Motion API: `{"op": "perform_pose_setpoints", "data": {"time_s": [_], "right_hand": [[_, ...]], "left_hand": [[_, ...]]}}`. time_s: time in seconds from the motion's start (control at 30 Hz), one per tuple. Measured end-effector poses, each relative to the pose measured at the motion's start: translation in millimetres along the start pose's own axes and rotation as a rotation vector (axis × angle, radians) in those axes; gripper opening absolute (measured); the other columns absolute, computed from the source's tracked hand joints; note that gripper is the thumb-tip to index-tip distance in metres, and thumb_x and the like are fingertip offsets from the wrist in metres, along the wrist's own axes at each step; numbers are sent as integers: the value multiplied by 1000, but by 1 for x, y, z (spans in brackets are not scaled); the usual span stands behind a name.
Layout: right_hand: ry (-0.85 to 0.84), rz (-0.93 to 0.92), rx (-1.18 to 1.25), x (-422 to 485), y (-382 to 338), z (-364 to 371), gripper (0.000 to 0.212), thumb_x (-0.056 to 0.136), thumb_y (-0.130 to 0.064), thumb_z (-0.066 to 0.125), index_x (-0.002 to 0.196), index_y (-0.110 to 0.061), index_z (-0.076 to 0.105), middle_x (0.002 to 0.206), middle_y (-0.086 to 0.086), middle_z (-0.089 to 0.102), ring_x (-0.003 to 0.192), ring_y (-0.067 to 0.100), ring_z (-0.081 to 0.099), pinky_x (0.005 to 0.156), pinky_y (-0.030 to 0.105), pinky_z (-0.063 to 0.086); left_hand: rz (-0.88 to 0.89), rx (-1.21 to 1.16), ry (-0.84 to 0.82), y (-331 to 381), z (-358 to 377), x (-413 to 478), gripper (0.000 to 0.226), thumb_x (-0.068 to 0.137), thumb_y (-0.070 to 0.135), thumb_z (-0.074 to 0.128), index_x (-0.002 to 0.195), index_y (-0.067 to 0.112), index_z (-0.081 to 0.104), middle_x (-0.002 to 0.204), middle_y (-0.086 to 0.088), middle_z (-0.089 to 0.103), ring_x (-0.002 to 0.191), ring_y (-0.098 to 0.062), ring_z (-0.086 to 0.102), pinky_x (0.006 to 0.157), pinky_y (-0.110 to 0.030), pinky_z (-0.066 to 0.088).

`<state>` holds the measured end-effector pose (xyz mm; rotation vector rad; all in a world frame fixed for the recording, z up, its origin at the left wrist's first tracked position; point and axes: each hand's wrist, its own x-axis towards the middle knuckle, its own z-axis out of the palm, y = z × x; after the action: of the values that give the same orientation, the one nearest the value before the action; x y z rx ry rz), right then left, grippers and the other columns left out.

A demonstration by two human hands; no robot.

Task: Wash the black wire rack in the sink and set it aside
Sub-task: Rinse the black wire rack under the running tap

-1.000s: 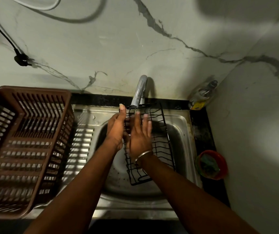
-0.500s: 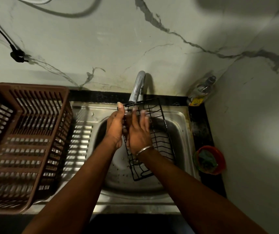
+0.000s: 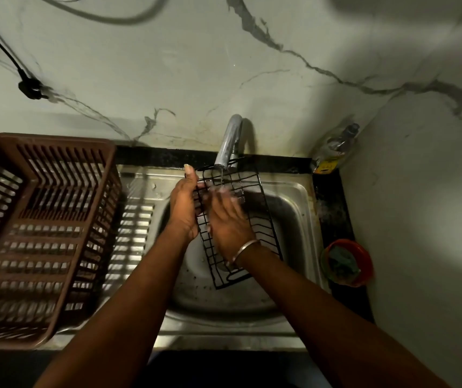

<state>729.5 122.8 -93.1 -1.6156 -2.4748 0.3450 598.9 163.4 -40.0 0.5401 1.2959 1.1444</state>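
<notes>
The black wire rack [image 3: 260,232] stood tilted in the sink [image 3: 294,219] between the hands; the left hand [image 3: 185,210] gripped its left edge; the right hand [image 3: 231,222], fingers straight though blurred, pressed flat on its wires beneath the running tap [image 3: 228,141].

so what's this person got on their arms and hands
No sleeves or gloves show. The right hand has a thin silver bangle at the wrist. The left hand wears nothing, and its thumbnail is long.
</notes>
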Motion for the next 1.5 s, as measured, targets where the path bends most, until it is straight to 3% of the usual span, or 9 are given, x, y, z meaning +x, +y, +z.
{"op": "perform_pose_setpoints", "data": {"time_s": [0.2,0.27,0.57,0.73,0.93,1.17,1.33,1.4,1.5], "right_hand": [[-41,113,34,-4,-5,0,79,101,-24,37,163,-16,-12,168,11,-26,154,36,-24,127,55,-2],[-81,-52,10,-4,-6,-2,83,96,-16,39,164,-20,-9,170,9,-21,155,34,-22,127,52,0],[-14,265,83,-2,3,-11,76,103,-24,45,164,-16,0,170,11,-17,155,29,-20,128,51,10],[210,421,106,-6,-9,-22,43,102,-39,51,140,-20,54,149,14,42,138,34,41,108,50,45],[152,704,245,4,-31,-22,82,92,-59,61,157,-22,26,150,17,40,132,39,44,98,51,51],[191,808,454,20,-27,-35,70,86,-43,78,146,-24,47,136,13,59,125,34,58,88,41,54],[122,839,472,24,-20,-36,76,83,-53,78,148,-27,46,143,19,50,131,39,51,97,46,53],[83,825,449,22,-13,-37,82,82,-55,78,152,-32,42,156,19,35,142,39,39,106,53,48],[23,761,354,20,7,-46,82,78,-55,80,150,-37,43,154,15,36,141,38,38,107,56,45]], "left_hand": [[-23,-77,23,9,5,5,118,59,98,67,130,4,66,119,-13,76,103,-35,76,97,-59,59],[-20,-74,27,11,7,7,119,56,98,68,126,2,66,113,-14,76,96,-33,76,94,-56,60],[46,-36,45,16,0,6,94,74,92,60,124,12,67,116,-7,75,93,-25,76,75,-39,60],[39,-103,-6,7,-3,-2,70,95,79,48,117,16,71,99,0,78,97,-27,77,76,-39,63],[23,-215,43,-12,-4,-13,97,78,81,64,139,5,57,111,-9,72,99,-28,73,75,-37,62],[-13,-325,-43,-20,-15,-21,42,85,59,77,103,23,66,98,-3,72,94,-27,71,82,-41,56],[-18,-329,-179,-25,-21,-21,54,69,48,95,106,20,69,122,-20,64,104,-32,67,94,-47,54],[-68,-293,-282,-20,-32,-20,55,75,59,87,112,22,70,127,-19,65,115,-36,64,109,-61,44],[-149,-120,-340,-11,-56,-11,100,72,89,66,143,20,57,143,-18,60,124,-38,58,102,-70,45]]}}
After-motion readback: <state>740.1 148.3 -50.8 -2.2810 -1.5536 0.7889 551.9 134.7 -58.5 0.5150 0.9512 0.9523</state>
